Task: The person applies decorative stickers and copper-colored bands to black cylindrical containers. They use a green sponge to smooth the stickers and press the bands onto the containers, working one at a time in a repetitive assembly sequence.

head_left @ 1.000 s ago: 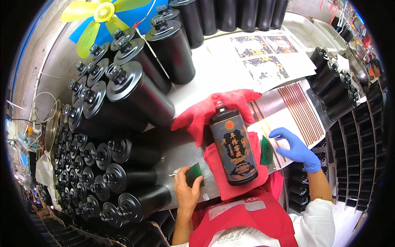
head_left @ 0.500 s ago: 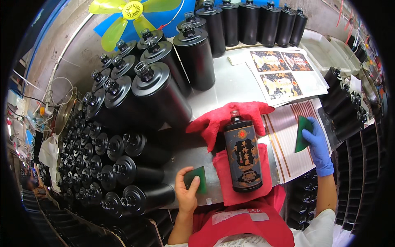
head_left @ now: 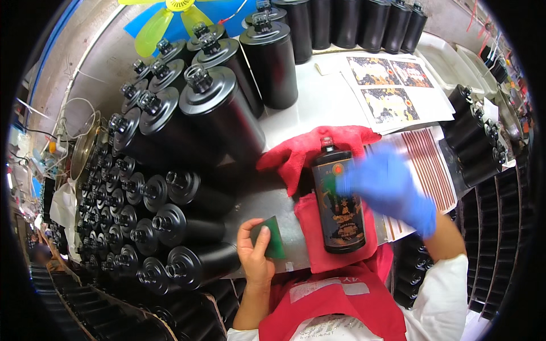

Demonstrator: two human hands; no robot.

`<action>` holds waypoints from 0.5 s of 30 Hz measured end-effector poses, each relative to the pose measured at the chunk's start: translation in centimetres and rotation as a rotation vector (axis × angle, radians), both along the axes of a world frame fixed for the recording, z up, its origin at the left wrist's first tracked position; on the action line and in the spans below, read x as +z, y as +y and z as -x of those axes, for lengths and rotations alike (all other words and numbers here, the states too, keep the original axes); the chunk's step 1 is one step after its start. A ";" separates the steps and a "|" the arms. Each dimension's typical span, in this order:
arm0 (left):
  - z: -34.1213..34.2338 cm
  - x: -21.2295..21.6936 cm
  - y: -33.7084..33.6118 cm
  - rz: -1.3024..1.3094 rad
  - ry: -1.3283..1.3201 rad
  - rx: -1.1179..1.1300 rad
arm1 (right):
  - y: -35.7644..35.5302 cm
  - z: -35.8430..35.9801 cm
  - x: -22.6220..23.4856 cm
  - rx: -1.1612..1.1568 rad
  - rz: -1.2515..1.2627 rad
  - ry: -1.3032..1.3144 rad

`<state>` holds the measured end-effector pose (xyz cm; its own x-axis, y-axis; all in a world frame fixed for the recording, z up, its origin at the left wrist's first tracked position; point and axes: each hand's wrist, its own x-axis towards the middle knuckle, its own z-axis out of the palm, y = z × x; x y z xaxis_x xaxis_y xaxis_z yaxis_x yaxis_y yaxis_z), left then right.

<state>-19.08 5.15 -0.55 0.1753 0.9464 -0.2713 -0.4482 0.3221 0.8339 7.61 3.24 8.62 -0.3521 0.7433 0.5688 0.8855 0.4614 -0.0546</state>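
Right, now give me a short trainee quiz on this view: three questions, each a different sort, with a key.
1. Which hand wears a blue glove?

2. True or false: the labelled bottle is standing upright.

3. What is the left hand holding?
a) a bottle cap
b) a flat green sheet
c) a paintbrush

Key:
1. The right hand.
2. False; it lies on red cloth, neck pointing away from the person.
3. b

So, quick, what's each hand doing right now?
Left hand: closed, holding a green card.
Right hand: blurred, but apparently holding a second green card over the labelled bottle.
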 end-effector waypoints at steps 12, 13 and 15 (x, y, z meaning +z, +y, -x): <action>-10.3 5.9 2.3 -0.734 0.474 -0.028 | -3.0 3.5 -0.2 -0.363 0.335 1.186; -11.2 5.5 3.0 -0.712 0.469 -0.047 | -2.6 3.6 -0.4 -0.387 0.396 1.201; -11.5 4.2 4.1 -0.636 0.439 -0.070 | -2.1 2.7 -1.6 -0.370 0.381 1.274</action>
<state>-7.62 9.25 3.68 0.2428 0.9341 0.2617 -0.0302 -0.2624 0.9645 4.96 1.11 6.99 0.5035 0.8595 0.0881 0.1960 -0.0143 -0.9805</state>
